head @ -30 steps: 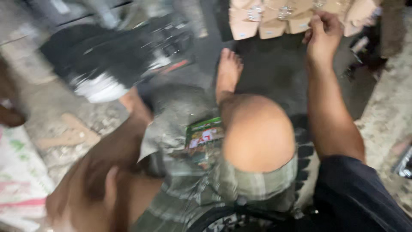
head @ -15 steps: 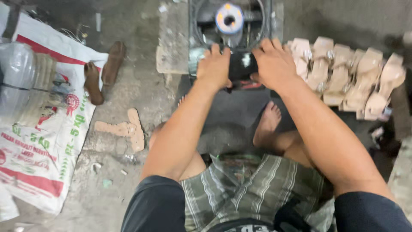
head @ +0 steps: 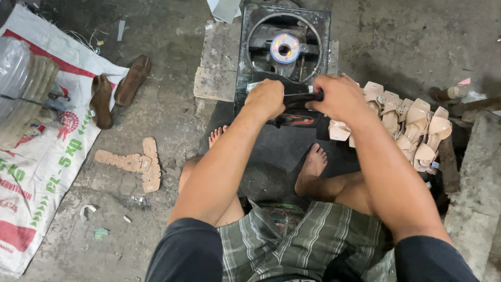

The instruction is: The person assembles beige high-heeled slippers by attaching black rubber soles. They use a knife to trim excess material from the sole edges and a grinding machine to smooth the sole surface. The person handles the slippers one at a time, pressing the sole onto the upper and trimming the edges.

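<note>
We are gripping a dark shoe piece [head: 301,99] with both hands, left hand [head: 267,98] and right hand [head: 340,97] closed around its ends, holding it just in front of the lit burner [head: 285,48]. Beige sandals [head: 412,125] are lining the floor [head: 167,36] to our right.

Black shoe sole [head: 298,100], level, gripped both ends, before burner
</note>
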{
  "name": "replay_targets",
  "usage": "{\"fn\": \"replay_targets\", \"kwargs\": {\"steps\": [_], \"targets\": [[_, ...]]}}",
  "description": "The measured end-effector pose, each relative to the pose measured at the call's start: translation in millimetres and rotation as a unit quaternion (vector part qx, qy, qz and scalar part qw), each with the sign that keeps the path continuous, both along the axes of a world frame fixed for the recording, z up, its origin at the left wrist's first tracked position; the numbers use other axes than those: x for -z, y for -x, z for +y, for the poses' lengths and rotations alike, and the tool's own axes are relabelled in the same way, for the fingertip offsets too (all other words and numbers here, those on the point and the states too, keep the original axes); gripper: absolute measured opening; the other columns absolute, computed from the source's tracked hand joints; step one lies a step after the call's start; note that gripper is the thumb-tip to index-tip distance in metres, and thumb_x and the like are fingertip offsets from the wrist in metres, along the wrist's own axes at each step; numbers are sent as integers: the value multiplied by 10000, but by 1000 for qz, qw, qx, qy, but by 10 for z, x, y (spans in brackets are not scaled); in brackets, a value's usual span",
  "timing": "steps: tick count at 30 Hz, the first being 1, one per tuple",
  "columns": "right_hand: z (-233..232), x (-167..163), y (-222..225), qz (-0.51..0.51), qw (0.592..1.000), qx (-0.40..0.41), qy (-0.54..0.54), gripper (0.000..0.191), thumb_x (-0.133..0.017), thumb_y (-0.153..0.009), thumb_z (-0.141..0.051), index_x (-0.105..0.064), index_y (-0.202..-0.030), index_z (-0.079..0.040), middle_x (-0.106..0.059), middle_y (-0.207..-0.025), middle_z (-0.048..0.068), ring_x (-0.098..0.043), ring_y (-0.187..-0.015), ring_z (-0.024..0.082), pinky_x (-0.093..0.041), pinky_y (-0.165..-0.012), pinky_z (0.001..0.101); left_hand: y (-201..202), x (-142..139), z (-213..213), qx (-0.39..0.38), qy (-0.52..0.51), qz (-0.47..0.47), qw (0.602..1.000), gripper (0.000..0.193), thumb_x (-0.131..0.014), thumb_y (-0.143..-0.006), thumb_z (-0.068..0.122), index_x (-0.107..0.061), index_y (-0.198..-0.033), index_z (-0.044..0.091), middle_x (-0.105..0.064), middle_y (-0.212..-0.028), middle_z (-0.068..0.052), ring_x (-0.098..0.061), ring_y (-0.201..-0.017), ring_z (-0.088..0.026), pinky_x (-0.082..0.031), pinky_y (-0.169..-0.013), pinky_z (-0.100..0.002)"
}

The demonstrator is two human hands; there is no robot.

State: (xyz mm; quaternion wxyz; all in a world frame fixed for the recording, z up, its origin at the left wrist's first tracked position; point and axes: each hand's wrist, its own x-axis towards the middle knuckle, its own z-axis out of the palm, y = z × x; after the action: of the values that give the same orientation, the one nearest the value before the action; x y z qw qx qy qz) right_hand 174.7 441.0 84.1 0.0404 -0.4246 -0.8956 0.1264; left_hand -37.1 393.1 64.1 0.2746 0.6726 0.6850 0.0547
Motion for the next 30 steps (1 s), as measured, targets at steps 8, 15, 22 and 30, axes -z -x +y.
{"fn": "replay_targets", "kwargs": {"steps": [8, 15, 22, 30], "targets": [[-197, -272, -250, 239, 914, 125, 304, 346, -837, -832, -179, -707, -1145, -107, -650, -850, 22, -553, -757, 105, -463, -654, 275, 123, -204, -29, -48, -230, -117, 965, 395, -715, -797, 1, -602, -1175, -14, -667, -1229, -229, -632, -1156, -428, -516, -968, -493], [225, 39, -178, 352, 925, -13, 142, 400, -902, -854, -146, -657, -1155, -48, -617, -1250, 56, -631, -1156, 153, -574, -969, 323, 175, -59, 139, -55, -337, -152, 928, 492, -703, -779, -70, -557, -1237, 33, -539, -1530, -135, -494, -1413, -360, -438, -1184, -445], [619, 266, -152, 257, 965, 44, -11, 622, -961, -767, -194, -679, -1297, -32, -635, -1249, 137, -658, -1152, 267, -558, -984, 385, 314, 60, 246, -157, -207, -56, 964, 698, -858, -793, 216, -496, -1385, 142, -265, -1608, -146, -317, -1470, -362, -195, -1208, -616], [760, 528, -151, 235, 970, 60, -34, 622, -957, -741, -242, -678, -1250, -20, -612, -1192, 149, -641, -1122, 313, -527, -980, 412, 289, 233, 327, -150, -152, -77, 974, 726, -827, -818, 184, -450, -1436, 129, -327, -1583, -111, -391, -1423, -356, -256, -1178, -563]]}}
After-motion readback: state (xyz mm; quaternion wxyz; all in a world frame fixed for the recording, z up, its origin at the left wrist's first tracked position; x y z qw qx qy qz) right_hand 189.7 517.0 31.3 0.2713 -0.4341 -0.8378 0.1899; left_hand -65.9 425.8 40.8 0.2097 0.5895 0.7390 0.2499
